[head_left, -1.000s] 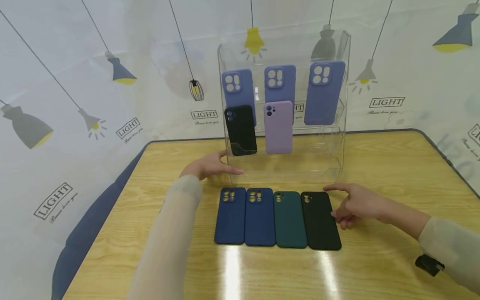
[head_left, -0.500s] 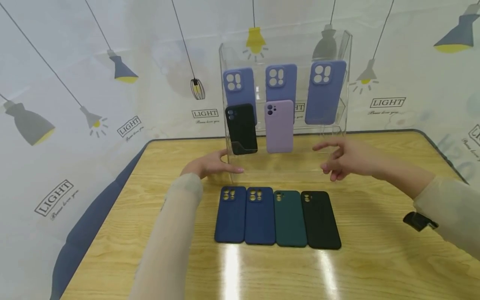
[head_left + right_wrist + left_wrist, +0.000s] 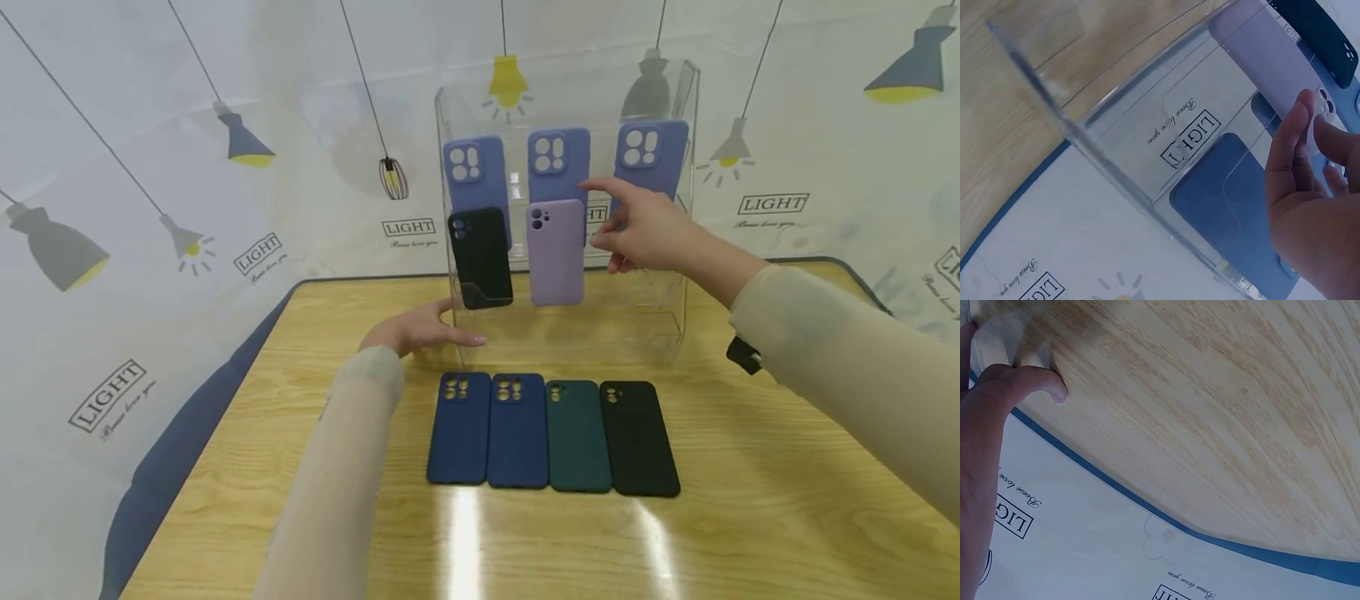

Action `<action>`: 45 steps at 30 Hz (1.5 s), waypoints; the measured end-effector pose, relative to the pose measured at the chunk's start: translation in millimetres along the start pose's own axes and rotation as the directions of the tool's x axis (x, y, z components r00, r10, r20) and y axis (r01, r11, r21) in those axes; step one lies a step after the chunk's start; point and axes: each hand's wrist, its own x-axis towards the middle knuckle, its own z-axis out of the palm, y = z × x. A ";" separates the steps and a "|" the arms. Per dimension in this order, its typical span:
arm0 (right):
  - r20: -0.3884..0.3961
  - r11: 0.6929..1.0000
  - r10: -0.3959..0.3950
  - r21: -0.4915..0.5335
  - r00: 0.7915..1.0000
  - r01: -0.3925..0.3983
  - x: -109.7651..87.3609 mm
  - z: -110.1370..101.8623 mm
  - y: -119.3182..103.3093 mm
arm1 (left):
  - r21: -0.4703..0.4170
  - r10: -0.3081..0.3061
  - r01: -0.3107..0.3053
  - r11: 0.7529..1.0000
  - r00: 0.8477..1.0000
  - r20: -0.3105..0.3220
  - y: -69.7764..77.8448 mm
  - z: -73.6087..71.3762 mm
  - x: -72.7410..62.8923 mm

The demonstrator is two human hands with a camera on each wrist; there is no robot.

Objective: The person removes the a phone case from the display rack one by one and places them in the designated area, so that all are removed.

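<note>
A clear acrylic display stand (image 3: 692, 108) holds phone cases in rows. Three periwinkle phone cases (image 3: 480, 187) fill the upper row; below them sit a black phone case (image 3: 482, 267) and a lilac phone case (image 3: 557, 258). My left hand (image 3: 422, 328) grips the stand's lower left edge, thumb in front and other fingers hidden behind it. My right hand (image 3: 654, 232), thumb and fingers apart, reaches to the right of the lilac case and covers part of the rightmost periwinkle one. In the right wrist view its fingertips (image 3: 1305, 99) overlap the lilac case's camera end.
In front of the stand, two navy phone cases (image 3: 517, 442), a dark green phone case (image 3: 579, 442) and another black phone case (image 3: 640, 442) lie side by side on the wooden table (image 3: 300, 467). A wall covering printed with lamps (image 3: 337, 125) rises behind.
My right hand has moved up and left, from beside the black case on the table to the lilac case on the stand. My left hand has stayed put.
</note>
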 end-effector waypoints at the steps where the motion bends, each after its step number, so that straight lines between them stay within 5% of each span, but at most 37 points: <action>1: -0.003 1.000 0.001 -0.008 1.000 -0.001 3.0 1.3 -0.7 | -0.001 0.003 -0.003 1.000 1.000 0.001 -0.2 0.3 0.3; 12: -0.009 0.999 0.034 -0.032 0.999 -0.035 13.6 15.3 5.3 | 0.020 -0.002 0.002 1.000 1.000 -0.003 -2.9 1.2 5.5; 25: -0.100 0.997 -0.065 -0.049 0.993 0.061 1.0 45.4 12.1 | -0.003 -0.006 0.006 1.000 1.000 -0.010 -3.5 0.9 -0.5; 45: -0.221 0.997 -0.071 0.008 0.973 0.074 4.5 62.8 27.0 | 0.019 0.000 0.000 1.000 1.000 -0.018 -0.3 1.1 -1.8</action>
